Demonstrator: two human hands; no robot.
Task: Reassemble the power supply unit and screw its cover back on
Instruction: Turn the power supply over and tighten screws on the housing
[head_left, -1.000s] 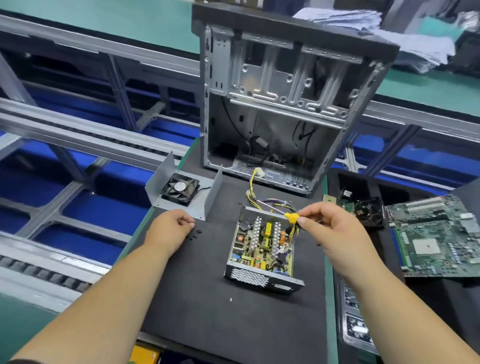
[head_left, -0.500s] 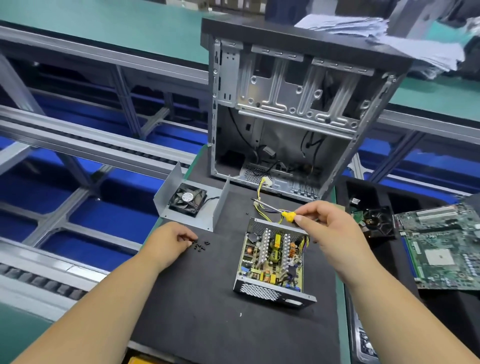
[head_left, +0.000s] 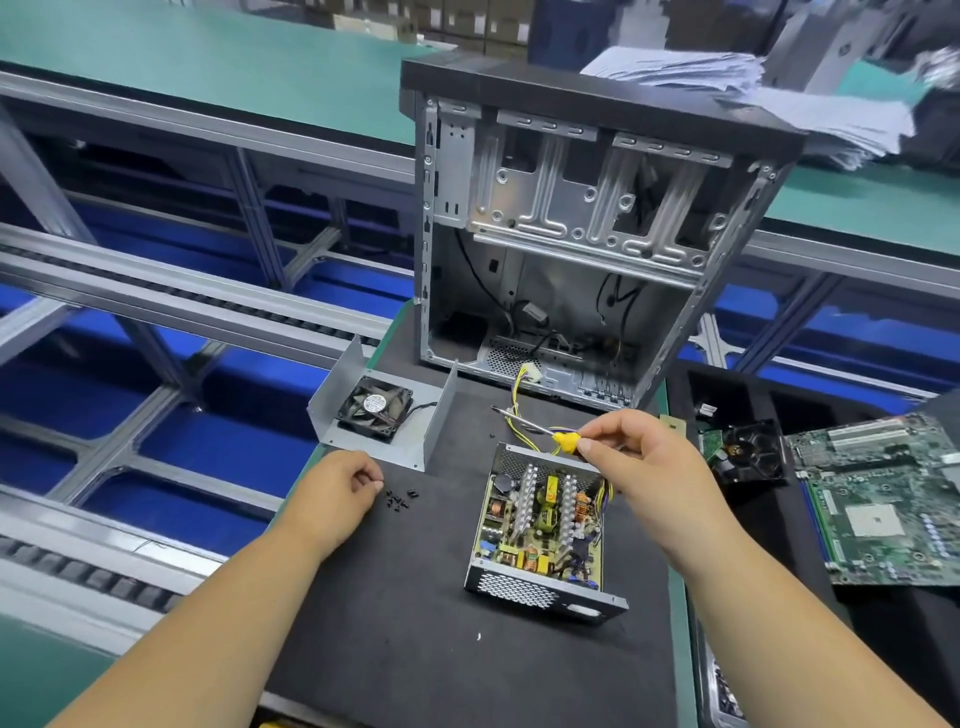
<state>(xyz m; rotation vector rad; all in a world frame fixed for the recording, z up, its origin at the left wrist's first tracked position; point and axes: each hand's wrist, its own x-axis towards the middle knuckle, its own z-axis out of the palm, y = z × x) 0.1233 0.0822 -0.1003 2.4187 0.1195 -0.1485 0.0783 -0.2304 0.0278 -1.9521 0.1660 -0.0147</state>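
PSU base (head_left: 540, 535) open, board exposed, on black mat (head_left: 415, 597), centre-right. Cover w/ fan (head_left: 382, 410) lies up-left of it, well apart, open side up. Screws (head_left: 399, 500) loose pile betw. the two. L hand (head_left: 337, 491) fingers curled, tips just beside screws; can't tell if holding one. R hand (head_left: 641, 457) pinches yellow-handled screwdriver (head_left: 545, 428) above PSU far edge, shaft pointing left toward cover. L hand nearer cover + screws; likely next: cover onto base.

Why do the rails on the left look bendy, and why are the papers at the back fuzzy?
Head view: the wide lens bows the conveyor rails near the edge; the paper stack is blurred; the open power supply and right hand in the middle look sharp.
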